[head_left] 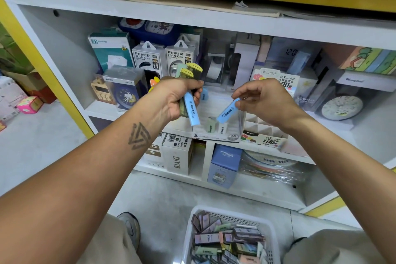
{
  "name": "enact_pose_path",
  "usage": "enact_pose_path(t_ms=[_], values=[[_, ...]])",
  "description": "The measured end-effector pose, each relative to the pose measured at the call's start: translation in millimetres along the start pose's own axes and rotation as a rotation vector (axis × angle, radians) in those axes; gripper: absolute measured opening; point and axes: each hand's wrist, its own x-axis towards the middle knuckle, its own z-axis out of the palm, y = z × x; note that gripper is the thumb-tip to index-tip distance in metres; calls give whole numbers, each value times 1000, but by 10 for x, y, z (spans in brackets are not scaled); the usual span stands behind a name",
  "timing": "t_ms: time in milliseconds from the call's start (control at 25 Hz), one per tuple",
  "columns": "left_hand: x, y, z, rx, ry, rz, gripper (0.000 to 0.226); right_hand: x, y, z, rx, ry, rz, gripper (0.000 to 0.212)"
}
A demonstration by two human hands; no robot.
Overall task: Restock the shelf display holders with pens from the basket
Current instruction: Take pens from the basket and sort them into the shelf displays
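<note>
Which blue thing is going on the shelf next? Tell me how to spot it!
Find the white shelf, then the clear display holder at its front edge. Just above it, the right hand pinches one light blue case, tilted downward. The left hand grips a bunch; this one is alone.

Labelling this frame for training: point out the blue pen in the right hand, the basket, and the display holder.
blue pen (227, 113), head view, middle of barrel.
basket (188, 229), head view, left rim.
display holder (264, 128), head view, divider cells.
</note>
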Motion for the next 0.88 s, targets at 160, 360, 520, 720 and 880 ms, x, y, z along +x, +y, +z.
enact_pose_path(t_ms=[160, 360, 520, 720, 880], values=[[4, -2, 11, 6, -1, 2, 10, -18, -30, 173, -93, -50, -81, 26], [-27, 11, -90, 13, 30, -10, 11, 12, -103, 589, -346, -100, -229, 18], [-55, 57, -192, 0, 69, 29, 11, 44, -95, 758, -535, -182, -273, 11], [-94, 91, -259, -20, 68, 42, 13, 90, -73, 826, -589, -174, -333, 12], [-98, 104, -274, -21, 79, 67, 10, 107, -87, 894, -680, -272, -418, 23]])
